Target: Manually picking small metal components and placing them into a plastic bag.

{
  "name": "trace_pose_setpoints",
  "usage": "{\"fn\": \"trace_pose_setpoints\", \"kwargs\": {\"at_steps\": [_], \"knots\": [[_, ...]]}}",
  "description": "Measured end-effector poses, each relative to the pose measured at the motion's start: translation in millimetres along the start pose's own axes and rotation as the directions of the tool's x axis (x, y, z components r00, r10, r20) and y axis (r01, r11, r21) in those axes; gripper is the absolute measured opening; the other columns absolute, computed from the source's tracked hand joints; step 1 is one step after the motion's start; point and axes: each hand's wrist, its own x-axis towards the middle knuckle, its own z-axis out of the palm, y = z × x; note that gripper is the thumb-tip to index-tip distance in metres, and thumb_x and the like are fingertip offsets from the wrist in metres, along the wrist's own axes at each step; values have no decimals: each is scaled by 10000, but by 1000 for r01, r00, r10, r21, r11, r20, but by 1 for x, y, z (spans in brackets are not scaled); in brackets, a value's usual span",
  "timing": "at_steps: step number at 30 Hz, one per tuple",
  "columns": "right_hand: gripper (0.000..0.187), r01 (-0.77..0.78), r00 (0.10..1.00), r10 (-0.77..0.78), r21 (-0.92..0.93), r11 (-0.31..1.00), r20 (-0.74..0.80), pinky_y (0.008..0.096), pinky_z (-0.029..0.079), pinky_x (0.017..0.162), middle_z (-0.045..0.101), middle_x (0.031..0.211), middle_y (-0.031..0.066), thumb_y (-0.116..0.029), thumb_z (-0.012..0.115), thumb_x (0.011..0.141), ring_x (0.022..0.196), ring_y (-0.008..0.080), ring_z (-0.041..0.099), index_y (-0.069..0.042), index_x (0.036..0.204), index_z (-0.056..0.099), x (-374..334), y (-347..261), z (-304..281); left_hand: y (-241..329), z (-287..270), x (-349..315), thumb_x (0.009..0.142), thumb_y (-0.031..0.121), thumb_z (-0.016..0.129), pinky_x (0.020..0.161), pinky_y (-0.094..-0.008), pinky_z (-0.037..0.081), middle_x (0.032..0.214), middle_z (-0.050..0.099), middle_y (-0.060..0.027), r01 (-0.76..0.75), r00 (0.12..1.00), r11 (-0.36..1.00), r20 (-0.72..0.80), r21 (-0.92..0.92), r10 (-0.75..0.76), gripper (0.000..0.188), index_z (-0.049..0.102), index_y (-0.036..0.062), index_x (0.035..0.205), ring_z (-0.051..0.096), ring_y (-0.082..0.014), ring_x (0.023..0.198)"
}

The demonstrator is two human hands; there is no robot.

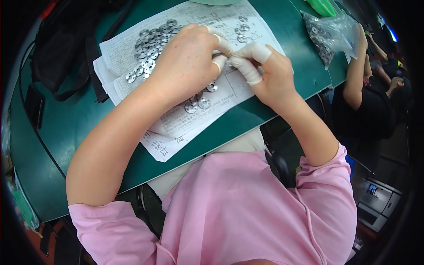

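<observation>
My left hand (187, 57) and my right hand (274, 81) meet above the printed papers, fingertips pinched together. White finger cots cover several fingers on both. A small greyish piece seems to sit between the fingertips, mostly hidden by them; its kind cannot be made out. To the left, partly behind my left hand, lies a heap of shiny round metal discs (150, 49) with holes. Under my left wrist, a few more discs (204, 103) rest on the paper. Several similar pieces (242, 29) lie apart, beyond my right hand.
Printed and handwritten sheets (185, 128) cover part of the green table (66, 141). A clear plastic bag (329, 37) of metal parts lies at the far right, near a green tray (321, 6). A black bag (66, 48) occupies the far left. Another person (364, 97) sits to the right.
</observation>
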Motion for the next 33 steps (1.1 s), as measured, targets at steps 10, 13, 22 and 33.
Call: {"fn": "trace_pose_setpoints", "kwargs": {"at_steps": [10,13,22,33], "knots": [[110,4,1000,-4,68,998,-10,282,482,592,640,784,99,-94,664,838,645,194,615,-35,928,647,-2,8,-5,-1,0,2,763,99,607,857,-402,452,850,627,-174,-44,999,999,27,6,43,190,727,80,910,565,-325,929],[103,52,998,-54,39,998,37,281,482,606,639,787,97,-88,650,847,654,185,617,-31,933,645,2,14,-14,1,-3,3,768,103,612,865,-396,453,892,641,-154,-36,998,999,56,40,34,196,729,92,925,565,-314,942],[91,-95,990,85,87,992,110,235,479,623,639,799,64,-66,622,872,669,113,590,-6,939,638,-4,14,-25,8,0,0,780,71,651,899,-374,452,1109,643,-83,-199,977,975,93,97,190,199,719,85,967,542,-274,1026],[94,-303,953,295,215,928,68,208,482,612,639,808,35,-65,614,892,672,74,574,11,945,625,-10,12,-15,7,2,0,763,72,651,900,-371,456,1093,653,-87,-200,978,972,83,121,191,199,725,81,947,547,-294,1025]]}}
